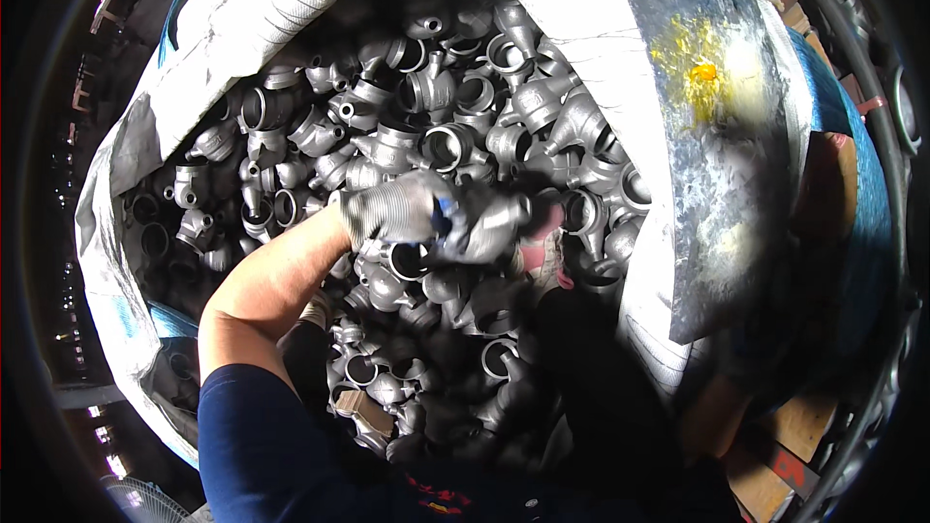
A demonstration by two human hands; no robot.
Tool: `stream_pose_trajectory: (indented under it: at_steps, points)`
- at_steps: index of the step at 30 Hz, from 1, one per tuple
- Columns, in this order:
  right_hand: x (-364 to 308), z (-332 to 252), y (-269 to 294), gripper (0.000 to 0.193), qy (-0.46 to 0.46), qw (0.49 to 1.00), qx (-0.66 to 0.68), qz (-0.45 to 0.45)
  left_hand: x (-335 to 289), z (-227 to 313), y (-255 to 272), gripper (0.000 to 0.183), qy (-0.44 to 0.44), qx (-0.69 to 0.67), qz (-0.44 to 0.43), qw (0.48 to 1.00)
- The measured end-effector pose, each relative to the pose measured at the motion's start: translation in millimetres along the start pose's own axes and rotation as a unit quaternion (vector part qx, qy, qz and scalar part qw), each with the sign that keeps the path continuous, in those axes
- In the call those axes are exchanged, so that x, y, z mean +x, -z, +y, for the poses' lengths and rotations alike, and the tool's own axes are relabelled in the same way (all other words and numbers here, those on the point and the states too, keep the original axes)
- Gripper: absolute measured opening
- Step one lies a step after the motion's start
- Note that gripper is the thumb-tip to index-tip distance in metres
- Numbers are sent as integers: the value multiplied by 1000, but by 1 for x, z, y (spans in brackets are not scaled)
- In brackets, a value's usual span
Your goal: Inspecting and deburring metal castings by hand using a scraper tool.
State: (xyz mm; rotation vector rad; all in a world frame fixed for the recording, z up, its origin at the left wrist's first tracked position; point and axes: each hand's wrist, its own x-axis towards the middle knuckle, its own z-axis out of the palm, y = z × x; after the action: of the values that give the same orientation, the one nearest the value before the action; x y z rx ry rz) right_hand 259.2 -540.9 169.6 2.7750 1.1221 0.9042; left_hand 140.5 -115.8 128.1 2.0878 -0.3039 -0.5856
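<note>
My left hand (407, 208), in a grey-white knitted glove with blue at the fingers, is closed around a grey metal pipe fitting (491, 230). The fitting is smeared by motion and hangs over a heap of similar cast fittings (387, 147) with round open ends and short side branches. Down at the right my right hand (751, 353) lies in deep shadow, near the lower edge of a dark grey sheet (722, 194) with a yellow stain. Its fingers are too dark to make out, so whether it grips anything does not show.
A large white woven bag (242, 15) surrounds the heap, its rim folded outward. My pink shoe (542, 250) stands among the fittings. A piece of brown cardboard (363, 409) lies on them. A fan guard (140, 502) shows at lower left, wooden boards (804, 426) at lower right.
</note>
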Motion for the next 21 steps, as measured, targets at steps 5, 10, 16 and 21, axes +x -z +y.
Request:
stream_pose_trajectory:
  at_steps: [5,10,16,21]
  points:
    - [-5,3,1,32,17,999,-36,-1,14,52,0,17,135,-88,-210,964]
    - [-2,-1,7,32,60,986,-153,-39,100,47,-1,62,100,239,231,938]
    - [1,-8,-1,36,142,917,-354,-112,183,-37,-44,66,256,182,323,893]
    - [5,-3,4,42,177,820,-511,-187,125,-17,-10,38,82,235,304,920]
